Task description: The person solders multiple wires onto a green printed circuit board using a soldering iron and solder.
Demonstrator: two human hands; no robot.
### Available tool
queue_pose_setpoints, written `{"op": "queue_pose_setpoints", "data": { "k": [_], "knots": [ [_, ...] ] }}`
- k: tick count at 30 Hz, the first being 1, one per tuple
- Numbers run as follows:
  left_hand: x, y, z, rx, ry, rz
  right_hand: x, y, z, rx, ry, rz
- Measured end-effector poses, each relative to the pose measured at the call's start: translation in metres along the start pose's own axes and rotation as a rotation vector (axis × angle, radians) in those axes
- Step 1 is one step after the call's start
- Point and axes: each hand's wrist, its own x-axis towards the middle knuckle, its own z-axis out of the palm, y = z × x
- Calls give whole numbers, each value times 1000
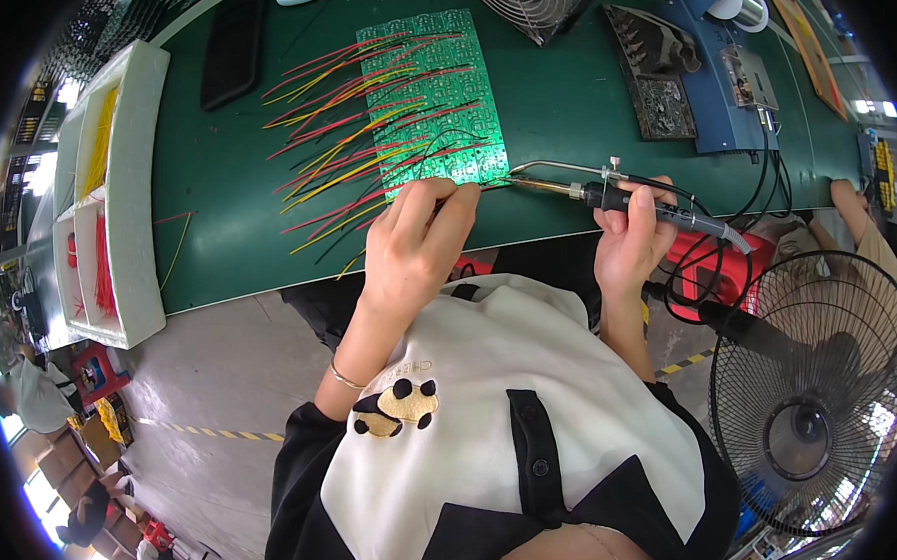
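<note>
A green circuit board panel (pixel 486 108) lies on the bench, with rows of red, yellow and black wires (pixel 312 126) sticking out to its left. My left hand (pixel 407 247) is at the panel's near edge, its fingers pinched on a thin wire mostly hidden by the fingertips. In my right hand (pixel 625 247) is a soldering iron (pixel 610 195), held like a pen and pointing left. Its tip meets the panel's near right corner, close to my left fingertips. A thin curved metal tube (pixel 564 165) is clamped to the iron and ends near the tip.
A white foam box (pixel 144 193) with yellow and red wires stands at left. A phone (pixel 233 49) lies behind it. Far right are an iron stand (pixel 655 81), a blue solder feeder (pixel 704 64) and a solder spool (pixel 750 9). A caged fan (pixel 810 414) stands at lower right.
</note>
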Motion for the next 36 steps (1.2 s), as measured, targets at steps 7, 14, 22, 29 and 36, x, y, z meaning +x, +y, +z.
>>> {"op": "queue_pose_setpoints", "data": {
  "k": [7,14,22,29,36],
  "knots": [
    [0,1,0,-2,1,-9,-1,7,-10,118,-38,-16],
    [1,1,0,-2,3,-11,1,9,-12,182,-84,-27],
    [1,1,-1,-57,1,-56,16,1,-18,32,-147,-73],
    [0,0,-2,-45,-4,-63,16,1,-22,86,-150,-8],
    [0,0,-1,-40,5,-47,10,2,-22,155,-177,-28]
  ]
}}
